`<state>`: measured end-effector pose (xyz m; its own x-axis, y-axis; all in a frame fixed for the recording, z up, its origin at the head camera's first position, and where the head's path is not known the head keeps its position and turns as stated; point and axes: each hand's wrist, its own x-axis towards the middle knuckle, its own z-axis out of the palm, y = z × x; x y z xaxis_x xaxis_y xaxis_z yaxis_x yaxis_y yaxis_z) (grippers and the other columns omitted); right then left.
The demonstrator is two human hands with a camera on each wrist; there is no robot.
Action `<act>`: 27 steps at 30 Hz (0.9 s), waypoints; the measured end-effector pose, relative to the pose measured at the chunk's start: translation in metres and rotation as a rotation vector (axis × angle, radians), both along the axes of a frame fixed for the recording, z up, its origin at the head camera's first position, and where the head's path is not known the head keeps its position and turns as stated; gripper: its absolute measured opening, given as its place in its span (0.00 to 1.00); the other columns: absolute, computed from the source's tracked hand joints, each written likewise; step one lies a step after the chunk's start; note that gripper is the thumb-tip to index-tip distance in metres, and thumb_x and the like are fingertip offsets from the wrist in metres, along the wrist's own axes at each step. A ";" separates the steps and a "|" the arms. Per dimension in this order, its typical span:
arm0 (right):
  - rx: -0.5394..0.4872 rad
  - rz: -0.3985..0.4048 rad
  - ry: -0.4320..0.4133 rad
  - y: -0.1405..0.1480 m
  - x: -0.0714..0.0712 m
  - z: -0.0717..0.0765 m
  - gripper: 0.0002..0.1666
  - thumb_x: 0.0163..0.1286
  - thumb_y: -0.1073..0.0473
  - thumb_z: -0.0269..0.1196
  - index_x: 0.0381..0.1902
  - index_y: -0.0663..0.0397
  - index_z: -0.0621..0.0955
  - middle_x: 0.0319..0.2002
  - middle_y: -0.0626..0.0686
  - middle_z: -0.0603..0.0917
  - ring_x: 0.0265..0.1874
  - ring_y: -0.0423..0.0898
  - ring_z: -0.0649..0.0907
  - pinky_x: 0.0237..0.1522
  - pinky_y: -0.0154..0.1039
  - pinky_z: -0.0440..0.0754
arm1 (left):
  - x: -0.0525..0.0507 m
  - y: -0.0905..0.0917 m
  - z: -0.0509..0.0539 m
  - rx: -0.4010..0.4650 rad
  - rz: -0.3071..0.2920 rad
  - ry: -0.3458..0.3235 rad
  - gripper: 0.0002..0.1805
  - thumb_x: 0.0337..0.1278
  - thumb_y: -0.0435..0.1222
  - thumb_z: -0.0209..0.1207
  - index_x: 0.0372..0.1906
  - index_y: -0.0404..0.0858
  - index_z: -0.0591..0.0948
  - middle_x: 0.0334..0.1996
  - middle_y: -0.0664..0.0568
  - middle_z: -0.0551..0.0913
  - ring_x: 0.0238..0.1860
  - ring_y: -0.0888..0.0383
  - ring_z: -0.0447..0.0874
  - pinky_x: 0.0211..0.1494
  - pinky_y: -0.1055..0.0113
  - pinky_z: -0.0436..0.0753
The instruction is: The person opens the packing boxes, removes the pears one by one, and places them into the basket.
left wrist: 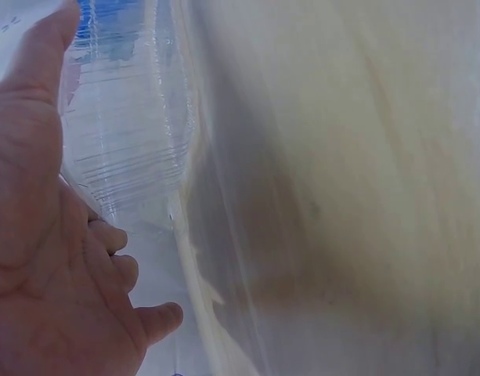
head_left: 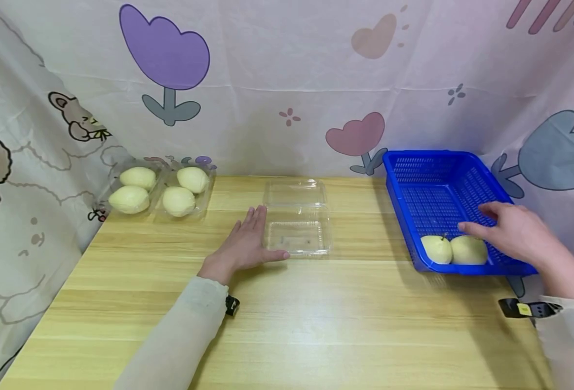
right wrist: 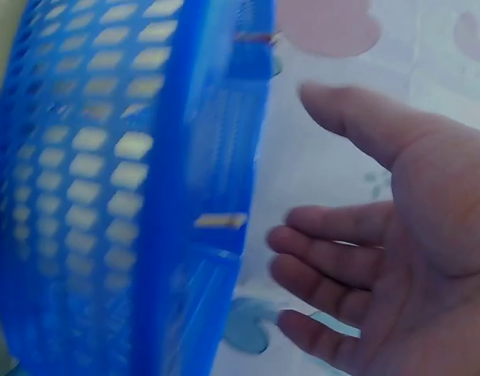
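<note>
An empty clear plastic box [head_left: 297, 230] lies with its lid folded back on the table. My left hand [head_left: 243, 242] is at the box's left side, fingers straight and thumb at its near-left corner; the left wrist view shows the palm [left wrist: 52, 235] beside the clear plastic [left wrist: 126, 117]. Over the blue basket [head_left: 404, 216] my right hand [head_left: 518, 230] hovers with fingers apart, holding nothing. Two pale yellow pears [head_left: 436, 249] lie below it in the basket's near end. In the right wrist view the hand [right wrist: 380, 227] is beyond the basket rim [right wrist: 173, 188], relaxed and empty.
Two clear boxes, each with two pears [head_left: 129, 199] [head_left: 178, 201] showing, stand side by side at the table's back left. A patterned cloth [head_left: 267, 65] hangs behind the table and along its left side. Wood-grained tabletop [head_left: 316, 325] extends in front of the box.
</note>
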<state>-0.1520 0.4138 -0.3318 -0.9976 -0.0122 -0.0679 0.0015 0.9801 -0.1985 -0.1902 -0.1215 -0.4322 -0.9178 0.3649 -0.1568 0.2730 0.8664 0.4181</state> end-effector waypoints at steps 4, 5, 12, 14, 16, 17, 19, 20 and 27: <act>-0.088 -0.051 0.167 -0.027 0.004 0.009 0.47 0.79 0.34 0.58 0.69 0.76 0.73 0.62 0.81 0.76 0.58 0.78 0.72 0.54 0.77 0.70 | 0.005 0.003 0.001 -0.001 0.011 0.006 0.77 0.51 0.79 0.60 0.86 0.36 0.34 0.87 0.43 0.35 0.87 0.46 0.30 0.87 0.40 0.43; -0.115 -0.063 0.200 -0.035 0.004 0.011 0.46 0.79 0.34 0.57 0.69 0.73 0.73 0.62 0.79 0.76 0.59 0.77 0.71 0.54 0.76 0.70 | 0.006 0.004 0.001 0.000 0.016 0.004 0.77 0.51 0.78 0.60 0.86 0.36 0.34 0.87 0.43 0.34 0.87 0.46 0.29 0.87 0.40 0.43; -0.241 -0.079 0.388 -0.088 0.002 0.010 0.36 0.81 0.42 0.57 0.69 0.68 0.76 0.66 0.75 0.77 0.64 0.74 0.71 0.60 0.75 0.68 | 0.017 0.009 0.001 0.000 0.035 0.003 0.75 0.53 0.76 0.62 0.86 0.36 0.34 0.87 0.42 0.35 0.87 0.46 0.28 0.87 0.40 0.42; -0.263 -0.056 0.440 -0.102 0.001 0.006 0.34 0.80 0.47 0.60 0.70 0.68 0.75 0.67 0.75 0.76 0.66 0.74 0.71 0.63 0.75 0.68 | 0.020 0.009 0.001 -0.003 0.033 0.007 0.75 0.54 0.75 0.63 0.86 0.36 0.34 0.87 0.41 0.35 0.87 0.46 0.28 0.87 0.40 0.43; -0.280 -0.018 0.502 -0.115 0.000 0.002 0.32 0.79 0.51 0.62 0.71 0.68 0.75 0.69 0.74 0.76 0.67 0.74 0.71 0.66 0.74 0.68 | 0.022 0.009 0.001 -0.002 0.033 0.007 0.75 0.53 0.75 0.63 0.86 0.36 0.34 0.87 0.41 0.35 0.87 0.46 0.28 0.87 0.40 0.43; -0.289 0.011 0.543 -0.120 0.000 -0.001 0.32 0.77 0.54 0.64 0.71 0.69 0.74 0.68 0.74 0.76 0.67 0.74 0.71 0.67 0.73 0.69 | 0.023 0.009 0.001 -0.001 0.032 0.007 0.75 0.54 0.75 0.63 0.86 0.36 0.34 0.87 0.41 0.35 0.87 0.46 0.28 0.87 0.40 0.43; -0.299 0.082 0.628 -0.131 -0.001 -0.008 0.33 0.74 0.58 0.67 0.70 0.70 0.74 0.68 0.74 0.76 0.67 0.74 0.72 0.69 0.72 0.69 | 0.025 0.009 0.001 0.003 0.032 0.008 0.75 0.53 0.75 0.63 0.86 0.36 0.34 0.87 0.42 0.35 0.87 0.46 0.28 0.87 0.40 0.44; -0.297 0.120 0.670 -0.136 -0.002 -0.012 0.33 0.73 0.60 0.68 0.70 0.71 0.74 0.67 0.74 0.77 0.67 0.74 0.73 0.70 0.71 0.69 | 0.026 0.009 0.001 0.003 0.032 0.008 0.75 0.53 0.75 0.63 0.86 0.36 0.34 0.87 0.42 0.35 0.86 0.47 0.28 0.87 0.40 0.44; -0.261 0.304 0.761 -0.170 -0.001 -0.040 0.37 0.71 0.59 0.68 0.71 0.74 0.72 0.67 0.75 0.77 0.68 0.73 0.74 0.72 0.69 0.70 | 0.031 0.009 0.000 0.004 0.029 0.019 0.76 0.51 0.77 0.62 0.86 0.35 0.36 0.87 0.42 0.35 0.87 0.45 0.29 0.87 0.39 0.45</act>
<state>-0.1528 0.2433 -0.3723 -0.7212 -0.2087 0.6605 -0.4789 0.8391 -0.2578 -0.1597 -0.1125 -0.4320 -0.9307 0.3390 -0.1374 0.2562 0.8723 0.4165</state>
